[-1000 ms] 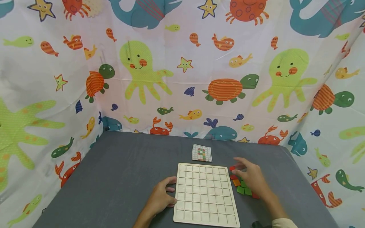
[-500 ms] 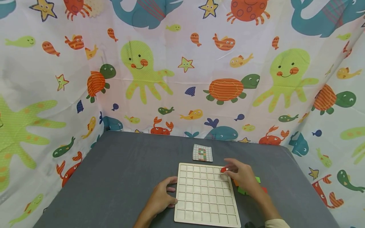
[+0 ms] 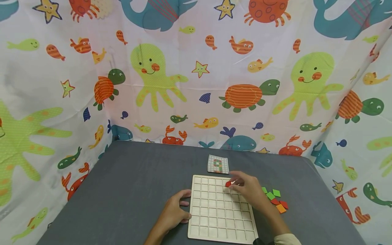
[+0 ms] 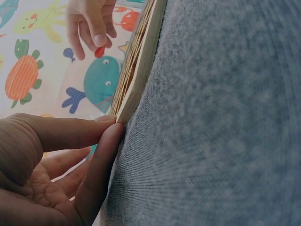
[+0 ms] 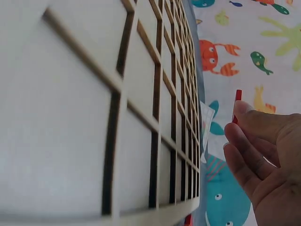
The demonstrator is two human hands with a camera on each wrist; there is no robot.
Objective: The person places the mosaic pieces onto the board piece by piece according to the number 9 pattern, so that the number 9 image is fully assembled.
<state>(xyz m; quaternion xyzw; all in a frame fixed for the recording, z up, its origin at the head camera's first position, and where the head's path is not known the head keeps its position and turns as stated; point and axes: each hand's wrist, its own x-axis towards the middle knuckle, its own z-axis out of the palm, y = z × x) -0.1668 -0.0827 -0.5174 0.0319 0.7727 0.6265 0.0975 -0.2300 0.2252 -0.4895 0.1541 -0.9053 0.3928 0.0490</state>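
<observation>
A pale wooden grid board lies on the grey table with bare squares. At its left edge, my left hand pinches the rim between thumb and finger, as the left wrist view shows at the board's corner. Over the board's upper rows, my right hand holds a small red tile between thumb and fingers. Seen edge-on in the right wrist view, the red tile is raised off the grid. Just beyond the board lies a card printed with a coloured grid pattern.
Right of the board lie several loose tiles: green ones, red ones and an orange one. A curtain with sea animals hangs around the back and sides of the grey table.
From the loose tiles, my right hand has moved left over the board, carrying the red tile. More of the loose tiles now show. My left hand stays at the board's edge.
</observation>
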